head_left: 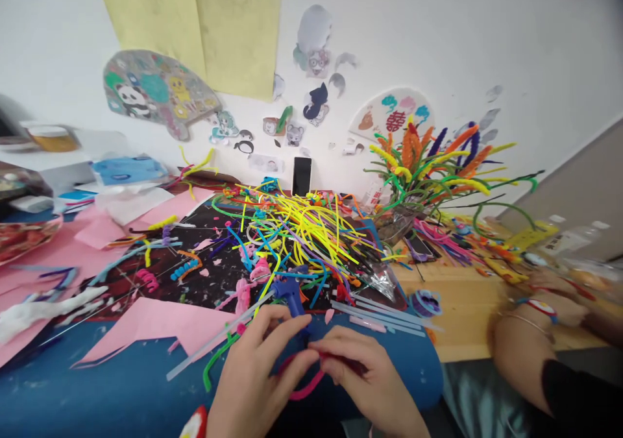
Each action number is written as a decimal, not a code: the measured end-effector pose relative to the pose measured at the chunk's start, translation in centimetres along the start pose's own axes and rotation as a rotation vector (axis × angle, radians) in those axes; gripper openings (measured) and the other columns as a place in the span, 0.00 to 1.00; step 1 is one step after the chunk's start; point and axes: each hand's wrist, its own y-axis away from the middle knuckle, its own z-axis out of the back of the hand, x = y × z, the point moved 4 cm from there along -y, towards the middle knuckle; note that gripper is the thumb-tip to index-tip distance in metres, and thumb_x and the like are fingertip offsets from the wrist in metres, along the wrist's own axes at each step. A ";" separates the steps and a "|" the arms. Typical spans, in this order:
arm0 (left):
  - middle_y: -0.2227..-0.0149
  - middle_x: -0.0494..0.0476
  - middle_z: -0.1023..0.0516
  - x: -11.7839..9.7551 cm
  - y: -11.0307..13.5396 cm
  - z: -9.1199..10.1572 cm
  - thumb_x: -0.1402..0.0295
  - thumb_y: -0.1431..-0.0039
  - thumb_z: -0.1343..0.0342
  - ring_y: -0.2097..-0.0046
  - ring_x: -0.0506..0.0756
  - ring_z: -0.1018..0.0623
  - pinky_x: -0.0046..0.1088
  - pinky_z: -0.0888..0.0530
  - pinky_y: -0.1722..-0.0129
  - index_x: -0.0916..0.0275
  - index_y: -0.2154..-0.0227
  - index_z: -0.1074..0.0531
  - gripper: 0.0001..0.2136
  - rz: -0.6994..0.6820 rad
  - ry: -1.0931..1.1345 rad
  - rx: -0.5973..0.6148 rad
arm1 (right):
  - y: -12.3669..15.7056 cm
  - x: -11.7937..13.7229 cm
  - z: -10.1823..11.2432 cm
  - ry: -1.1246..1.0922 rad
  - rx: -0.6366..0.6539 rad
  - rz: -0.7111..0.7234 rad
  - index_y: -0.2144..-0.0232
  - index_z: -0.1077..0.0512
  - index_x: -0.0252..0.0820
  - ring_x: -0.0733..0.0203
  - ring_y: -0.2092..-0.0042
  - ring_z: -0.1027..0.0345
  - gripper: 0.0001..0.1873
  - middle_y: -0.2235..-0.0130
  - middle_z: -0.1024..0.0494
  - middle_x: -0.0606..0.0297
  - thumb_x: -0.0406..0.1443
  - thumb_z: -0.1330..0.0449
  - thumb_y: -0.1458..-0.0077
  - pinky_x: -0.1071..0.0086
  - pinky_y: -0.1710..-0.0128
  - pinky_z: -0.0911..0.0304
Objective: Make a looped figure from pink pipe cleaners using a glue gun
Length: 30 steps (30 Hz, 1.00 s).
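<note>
My left hand (257,373) and my right hand (370,376) meet low in the middle of the view, over the blue table cover (97,392). Both pinch a pink pipe cleaner (306,389), which curves in a loop beneath the fingers. A blue glue gun (292,295) lies just beyond my fingertips, and clear glue sticks (374,315) lie to its right. A green pipe cleaner (217,360) rests left of my left hand.
A big tangle of yellow and coloured pipe cleaners (302,230) covers the black mat. Pink paper sheets (160,324) lie at left. A bouquet of pipe cleaner flowers (433,159) stands at the back right. Another person's hands (535,315) work at the right edge. A phone (302,175) leans against the wall.
</note>
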 end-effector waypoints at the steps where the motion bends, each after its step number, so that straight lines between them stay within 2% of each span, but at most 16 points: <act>1: 0.64 0.56 0.21 0.4 -0.1 -0.3 0.64 0.36 0.44 0.66 0.52 0.20 0.22 0.25 0.67 0.57 0.60 0.22 0.08 0.062 0.060 0.092 | -0.1 0.0 0.1 0.010 0.030 0.005 0.58 0.20 0.49 0.64 0.67 0.27 0.10 0.66 0.21 0.66 0.34 0.40 0.39 0.72 0.67 0.31; 4: 0.71 0.52 0.21 1.3 0.2 -1.7 0.64 0.33 0.49 0.69 0.51 0.23 0.21 0.29 0.69 0.59 0.70 0.24 0.12 0.255 0.257 0.318 | -0.3 0.1 0.5 0.043 -0.014 0.028 0.63 0.21 0.46 0.63 0.64 0.27 0.06 0.66 0.21 0.66 0.33 0.39 0.39 0.71 0.62 0.31; 8: 0.79 0.47 0.33 1.3 1.2 -3.3 0.56 0.31 0.57 0.77 0.49 0.33 0.22 0.35 0.76 0.59 0.73 0.34 0.18 0.481 0.504 0.388 | -0.4 -0.1 0.3 0.090 0.007 0.092 0.68 0.28 0.45 0.64 0.64 0.29 0.06 0.68 0.23 0.67 0.33 0.42 0.38 0.71 0.63 0.32; 10: 0.79 0.46 0.37 1.1 1.6 -3.8 0.54 0.31 0.59 0.79 0.49 0.37 0.23 0.37 0.79 0.59 0.71 0.35 0.17 0.526 0.601 0.416 | -0.5 -0.4 0.3 0.108 -0.001 0.124 0.68 0.30 0.45 0.63 0.64 0.29 0.07 0.67 0.24 0.67 0.33 0.44 0.37 0.67 0.58 0.32; 12: 0.77 0.46 0.36 0.9 2.0 -4.3 0.55 0.32 0.56 0.79 0.49 0.37 0.23 0.38 0.80 0.58 0.70 0.34 0.16 0.519 0.625 0.452 | -0.7 -0.9 0.5 0.122 -0.038 0.132 0.68 0.31 0.45 0.62 0.62 0.29 0.07 0.66 0.24 0.66 0.33 0.44 0.37 0.64 0.54 0.32; 15: 0.76 0.48 0.34 1.0 2.4 -5.3 0.54 0.33 0.54 0.76 0.49 0.37 0.22 0.40 0.79 0.60 0.73 0.33 0.17 0.530 0.634 0.490 | -0.7 -1.2 0.4 0.149 -0.070 0.134 0.67 0.31 0.46 0.62 0.62 0.29 0.05 0.66 0.25 0.67 0.33 0.43 0.38 0.65 0.55 0.32; 17: 0.76 0.49 0.35 1.4 2.6 -6.1 0.51 0.33 0.55 0.75 0.49 0.37 0.22 0.40 0.79 0.60 0.73 0.33 0.19 0.616 0.702 0.428 | -0.5 -1.0 0.5 0.243 -0.186 0.148 0.63 0.30 0.47 0.60 0.59 0.29 0.03 0.63 0.25 0.66 0.32 0.41 0.40 0.64 0.54 0.32; 20: 0.76 0.47 0.37 1.9 2.7 -7.1 0.45 0.38 0.50 0.76 0.47 0.39 0.20 0.41 0.79 0.61 0.71 0.34 0.21 0.773 0.886 0.248 | 0.6 0.0 0.9 0.455 -0.533 0.208 0.61 0.27 0.47 0.57 0.54 0.30 0.08 0.58 0.26 0.62 0.31 0.37 0.44 0.63 0.53 0.34; 21: 0.76 0.45 0.39 2.0 2.7 -7.4 0.44 0.40 0.49 0.76 0.46 0.40 0.19 0.41 0.79 0.61 0.71 0.34 0.22 0.811 0.945 0.203 | 1.0 0.3 0.8 0.484 -0.600 0.227 0.63 0.27 0.47 0.57 0.56 0.30 0.07 0.59 0.26 0.62 0.31 0.37 0.44 0.64 0.54 0.34; 22: 0.77 0.45 0.40 2.0 2.7 -7.6 0.43 0.42 0.47 0.77 0.46 0.41 0.19 0.41 0.80 0.61 0.72 0.34 0.23 0.843 0.989 0.165 | 1.1 0.4 0.6 0.473 -0.609 0.235 0.64 0.26 0.47 0.58 0.59 0.30 0.06 0.62 0.25 0.64 0.30 0.38 0.43 0.65 0.56 0.33; 24: 0.75 0.47 0.35 2.3 3.1 -7.9 0.41 0.47 0.43 0.76 0.46 0.37 0.18 0.38 0.80 0.61 0.70 0.32 0.24 0.904 1.006 0.075 | 1.0 0.3 0.0 0.365 -0.488 0.210 0.63 0.25 0.47 0.61 0.64 0.29 0.06 0.67 0.24 0.66 0.31 0.39 0.43 0.68 0.62 0.31; 26: 0.68 0.53 0.27 2.8 4.0 -8.0 0.40 0.52 0.39 0.71 0.49 0.30 0.20 0.32 0.78 0.60 0.62 0.27 0.27 0.966 0.959 -0.025 | 0.7 0.0 -0.7 0.262 -0.352 0.153 0.58 0.24 0.47 0.62 0.66 0.28 0.10 0.67 0.23 0.67 0.31 0.38 0.43 0.70 0.64 0.30; 27: 0.65 0.55 0.25 3.0 4.4 -8.1 0.40 0.52 0.39 0.67 0.51 0.27 0.21 0.30 0.76 0.60 0.58 0.26 0.29 0.993 0.934 -0.063 | 0.5 -0.2 -1.0 0.237 -0.323 0.132 0.57 0.24 0.47 0.62 0.65 0.27 0.12 0.66 0.22 0.67 0.31 0.38 0.44 0.71 0.64 0.29; 29: 0.64 0.56 0.24 3.2 5.2 -8.5 0.41 0.49 0.41 0.65 0.53 0.25 0.23 0.28 0.75 0.59 0.55 0.25 0.28 1.022 0.925 -0.073 | 0.3 -0.4 -1.3 0.234 -0.338 0.109 0.56 0.24 0.47 0.62 0.64 0.26 0.15 0.65 0.22 0.66 0.29 0.39 0.45 0.72 0.63 0.28; 30: 0.66 0.55 0.24 3.2 5.4 -8.7 0.41 0.46 0.44 0.67 0.53 0.26 0.23 0.28 0.76 0.60 0.56 0.25 0.28 1.029 0.939 -0.049 | 0.3 -0.5 -1.4 0.244 -0.363 0.102 0.56 0.23 0.48 0.62 0.63 0.26 0.15 0.65 0.22 0.66 0.28 0.39 0.45 0.72 0.63 0.28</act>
